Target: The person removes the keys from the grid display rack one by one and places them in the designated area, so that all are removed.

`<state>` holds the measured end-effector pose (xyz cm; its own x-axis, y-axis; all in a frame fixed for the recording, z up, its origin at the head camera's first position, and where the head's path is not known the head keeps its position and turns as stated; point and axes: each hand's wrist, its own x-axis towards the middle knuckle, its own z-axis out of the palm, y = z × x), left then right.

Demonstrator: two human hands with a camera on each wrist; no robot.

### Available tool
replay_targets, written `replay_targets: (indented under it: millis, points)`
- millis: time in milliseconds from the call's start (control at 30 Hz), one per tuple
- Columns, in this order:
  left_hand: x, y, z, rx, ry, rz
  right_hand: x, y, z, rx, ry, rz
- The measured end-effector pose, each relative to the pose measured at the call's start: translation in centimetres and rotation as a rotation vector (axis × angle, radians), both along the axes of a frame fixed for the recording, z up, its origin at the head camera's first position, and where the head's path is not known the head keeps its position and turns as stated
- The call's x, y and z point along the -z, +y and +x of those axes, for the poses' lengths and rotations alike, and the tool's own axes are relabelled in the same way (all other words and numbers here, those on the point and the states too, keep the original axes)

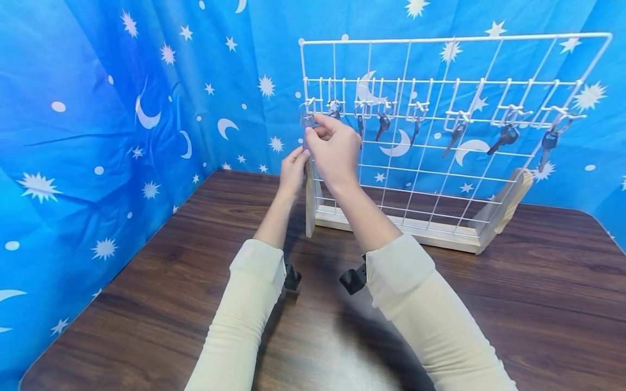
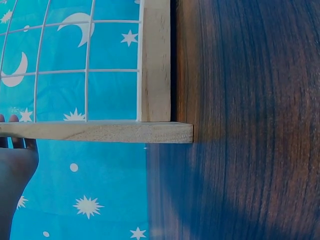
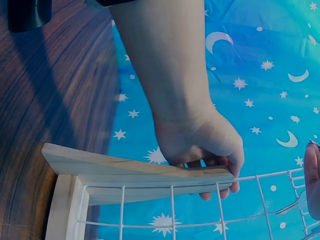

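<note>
A white wire grid rack (image 1: 381, 179) on a wooden stand carries a row of hooks with keys on rings. My right hand (image 1: 339, 155) is raised at the leftmost hook, thumb and index finger pinching a silvery key (image 1: 307, 119) by the hook's end. Its lower part is hidden behind the fingers. Below it my left hand (image 1: 293, 172) grips the upper end of the stand's left wooden side piece (image 1: 310, 212). In the right wrist view the left fingers curl over that side piece (image 3: 130, 172), and only an edge of the right hand (image 3: 313, 187) shows.
Several keys hang along the hooks to the right, among them a dark-headed key (image 1: 508, 134) and one at the far right (image 1: 550, 142). The stand's base bar (image 1: 391, 225) rests on a dark wooden table (image 1: 195, 260). A blue star-and-moon curtain (image 1: 146, 136) hangs behind.
</note>
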<state>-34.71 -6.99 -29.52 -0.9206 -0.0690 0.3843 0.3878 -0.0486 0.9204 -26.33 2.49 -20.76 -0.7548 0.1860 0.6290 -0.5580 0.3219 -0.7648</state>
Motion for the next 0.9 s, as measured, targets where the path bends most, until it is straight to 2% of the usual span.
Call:
replay_targets:
  millis: [167,467,700,900]
  points:
    - [0.0,0.0,0.0,-0.003,0.005,-0.013,-0.1,0.1,0.5,-0.032,-0.002,0.01]
    - [-0.2,0.1,-0.2,0.02,-0.002,0.023,0.5,0.8,1.5,-0.087,-0.007,-0.023]
    - [-0.2,0.2,-0.1,0.025,0.011,0.021,2.1,1.9,2.5,-0.104,-0.03,-0.011]
    - [0.1,0.2,-0.2,0.039,0.044,0.029,3.8,3.0,3.4,-0.128,-0.104,0.042]
